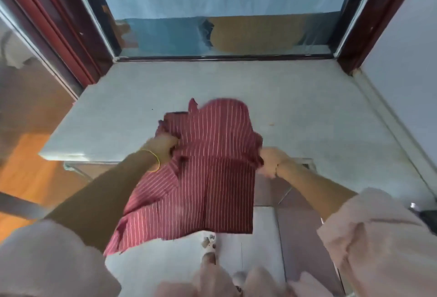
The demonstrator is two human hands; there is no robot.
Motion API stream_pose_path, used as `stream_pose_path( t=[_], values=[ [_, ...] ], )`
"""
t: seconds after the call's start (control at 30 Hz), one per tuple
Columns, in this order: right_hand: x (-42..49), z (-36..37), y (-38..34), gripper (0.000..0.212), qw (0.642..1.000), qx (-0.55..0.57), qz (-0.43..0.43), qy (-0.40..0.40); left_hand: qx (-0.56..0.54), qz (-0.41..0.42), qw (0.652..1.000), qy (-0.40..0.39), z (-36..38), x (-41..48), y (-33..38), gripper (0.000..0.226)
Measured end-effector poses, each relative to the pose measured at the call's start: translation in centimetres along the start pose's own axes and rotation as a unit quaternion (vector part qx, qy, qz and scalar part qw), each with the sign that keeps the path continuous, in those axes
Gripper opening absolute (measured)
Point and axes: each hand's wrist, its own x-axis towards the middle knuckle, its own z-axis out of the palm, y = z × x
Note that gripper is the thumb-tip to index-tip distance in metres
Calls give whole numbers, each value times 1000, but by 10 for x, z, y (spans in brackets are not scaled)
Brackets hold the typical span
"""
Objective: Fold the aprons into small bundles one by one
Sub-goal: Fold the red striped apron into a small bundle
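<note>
At the front edge of a pale grey ledge (295,112), below a window (224,12) with dark red frames: one apron (208,166), red with thin white stripes, partly folded.

Position: the apron's upper part lies bunched on the ledge; its lower part hangs off the near edge towards the tiled floor (260,249). The bottom hem is uneven and drops lower on the left side.

Left hand (165,145): fingers curled, clutching a gathered handful of cloth at the apron's upper left. Thin yellow bangle (153,159) on the wrist.

Right hand (269,161): blurred, gripping the apron's right edge just past the lip of the ledge.

Other items: loose pale pink sleeves (373,232) pushed up both forearms; one foot in a sandal (209,247) on the floor, directly below the hanging cloth.
</note>
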Motion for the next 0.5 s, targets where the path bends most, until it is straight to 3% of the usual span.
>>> stream_pose_path(
  t=[0.03,0.07,0.1,0.13,0.2,0.23,0.3,0.33,0.37,0.4,0.43,0.47,0.5],
  values=[
    [-12,23,-2,23,979,-79,53,-181,44,-4,981,-188,22,-14,1,29],
    [-17,42,5,25,944,-137,82,-290,59,-29,937,-343,42,-26,0,38],
    [-17,41,6,23,937,-143,102,-301,87,-32,907,-410,45,-36,-1,41],
    [-8,32,5,18,957,-123,87,-246,82,-30,925,-371,43,-32,-4,38],
    [15,-7,-2,10,997,-53,44,24,24,-52,987,-152,9,-12,-11,24],
    [18,-22,-10,10,989,-13,15,149,-37,-91,995,-8,-8,-5,-13,16],
    [15,-30,-18,9,932,106,-32,345,-122,-116,958,233,-23,3,-17,8],
    [10,-22,-18,9,920,125,-45,369,-130,-108,952,256,-25,0,-15,10],
    [9,-10,-15,6,942,79,-56,320,-100,-81,975,183,-18,-3,-16,12],
    [8,7,-10,3,979,-15,-55,197,-56,-62,996,7,-6,-11,-14,17],
    [6,22,-5,18,994,-94,-30,36,-11,-77,976,-204,9,-20,-11,26],
    [6,31,-1,33,984,-134,21,-118,16,-92,933,-349,22,-25,-12,34],
    [6,32,0,44,964,-147,49,-217,56,-85,912,-397,30,-27,-13,38]
  ],
)
